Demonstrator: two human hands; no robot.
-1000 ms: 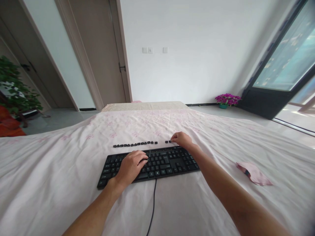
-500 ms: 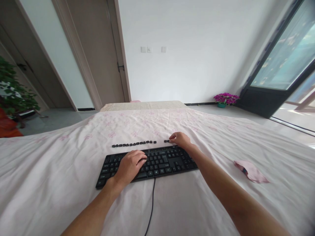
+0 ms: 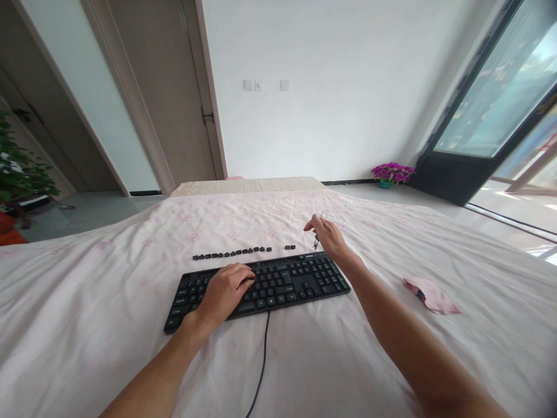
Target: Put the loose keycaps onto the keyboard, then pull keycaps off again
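Note:
A black computer keyboard [image 3: 300, 278] lies slightly slanted on the pale bedspread, its cable [image 3: 263, 360] running toward me. My left hand [image 3: 228, 287] rests on the keys left of the middle, fingers bent slightly and thumb apart from them. Beyond the keyboard's right half, my right hand [image 3: 327, 235] is raised a little above the cloth. It grips a slim metal-tipped tool [image 3: 316, 241], whose exact kind I cannot make out. Behind the keyboard stretches a row of small black keycaps [image 3: 232, 253]. Two more keycaps [image 3: 290, 247] sit apart, to the right of that row.
A folded pink cloth [image 3: 430, 294] lies on the bedspread [image 3: 348, 360] to the right. Past the bed are a white wall, a brown door [image 3: 161, 87], a pot of magenta flowers [image 3: 391, 174] and a leafy plant [image 3: 26, 168] at far left.
My right hand has lifted away from the two separate keycaps, and the metal-tipped tool now shows in it. My left hand stays on the keyboard. The view has shifted slightly.

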